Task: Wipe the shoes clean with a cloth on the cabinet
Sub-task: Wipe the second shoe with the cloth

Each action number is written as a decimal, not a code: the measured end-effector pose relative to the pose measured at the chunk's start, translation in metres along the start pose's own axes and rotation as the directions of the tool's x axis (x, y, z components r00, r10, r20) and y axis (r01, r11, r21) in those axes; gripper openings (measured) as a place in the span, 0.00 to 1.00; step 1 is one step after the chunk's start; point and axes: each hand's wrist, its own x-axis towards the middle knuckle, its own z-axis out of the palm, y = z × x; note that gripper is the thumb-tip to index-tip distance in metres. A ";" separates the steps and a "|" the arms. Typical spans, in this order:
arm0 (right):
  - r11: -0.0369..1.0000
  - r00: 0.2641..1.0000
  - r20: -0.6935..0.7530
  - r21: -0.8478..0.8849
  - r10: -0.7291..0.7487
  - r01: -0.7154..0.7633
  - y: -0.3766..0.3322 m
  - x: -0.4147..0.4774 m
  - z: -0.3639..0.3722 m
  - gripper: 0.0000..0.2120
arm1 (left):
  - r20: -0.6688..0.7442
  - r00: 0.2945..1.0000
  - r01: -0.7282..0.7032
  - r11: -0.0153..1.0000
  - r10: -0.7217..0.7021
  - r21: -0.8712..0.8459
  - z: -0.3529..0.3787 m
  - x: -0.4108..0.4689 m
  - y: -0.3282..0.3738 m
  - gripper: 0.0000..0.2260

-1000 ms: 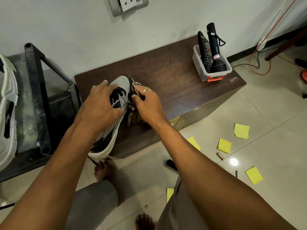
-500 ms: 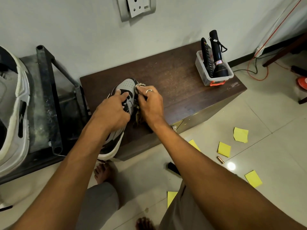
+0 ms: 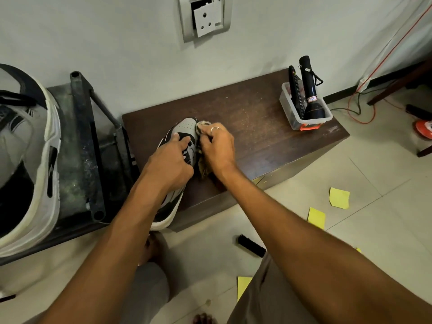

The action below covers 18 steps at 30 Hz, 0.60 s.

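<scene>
**Grey-and-black trainer held at the bench's left end, cloth against its side**

The shoe (image 3: 187, 124) is a trainer with a pale grey toe dotted with small vent holes, black panels over the middle and a thick white sole. It lies along the left end of the dark wooden bench (image 3: 257, 127). Its toe points toward the back edge and the wall, and its heel juts out past the front edge near the front-left corner.

The left hand (image 3: 170, 160) comes down on the shoe from above, fingers curled over the black panels, gripping it. The right hand (image 3: 218, 146), a ring (image 3: 214, 129) on one finger, is just beside it on the shoe's right flank. Its fingers are bent around a bunched brownish cloth (image 3: 203, 169) and press it against the upper near the toe. A tuft of cloth shows above the knuckles, and more hangs beneath the palm down to the bench top. The two hands nearly touch over the shoe.

At the bench's far right corner stands a clear plastic tub (image 3: 289, 114) holding a black torch (image 3: 311, 94) and a remote (image 3: 295, 87). The torch carries a small red-and-white label, too small to read. I can make out no brand or lettering on the shoe. A second trainer (image 3: 35, 160) rests on a metal frame off the bench's left end. Yellow sticky notes (image 3: 339, 198) and a black brush (image 3: 251, 245) lie on the tiled floor.
</scene>
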 end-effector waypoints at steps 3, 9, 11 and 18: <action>0.997 0.999 0.042 -0.071 -0.003 0.006 -0.004 0.019 -0.005 0.13 | 0.005 1.000 0.005 1.000 -0.005 -0.008 -0.001 0.001 -0.001 0.38; 1.000 0.987 0.159 -0.015 -0.022 0.025 0.002 -0.032 -0.015 0.13 | -0.013 1.000 0.005 1.000 -0.006 -0.024 0.000 -0.001 0.001 0.37; 1.000 0.986 0.168 0.022 0.002 -0.006 0.003 -0.046 -0.015 0.15 | -0.014 1.000 0.010 1.000 -0.011 -0.016 0.000 -0.001 0.001 0.37; 0.998 1.000 0.021 -0.062 0.003 -0.001 -0.003 0.004 -0.001 0.13 | 0.008 1.000 0.010 1.000 -0.010 -0.025 0.000 0.001 -0.002 0.38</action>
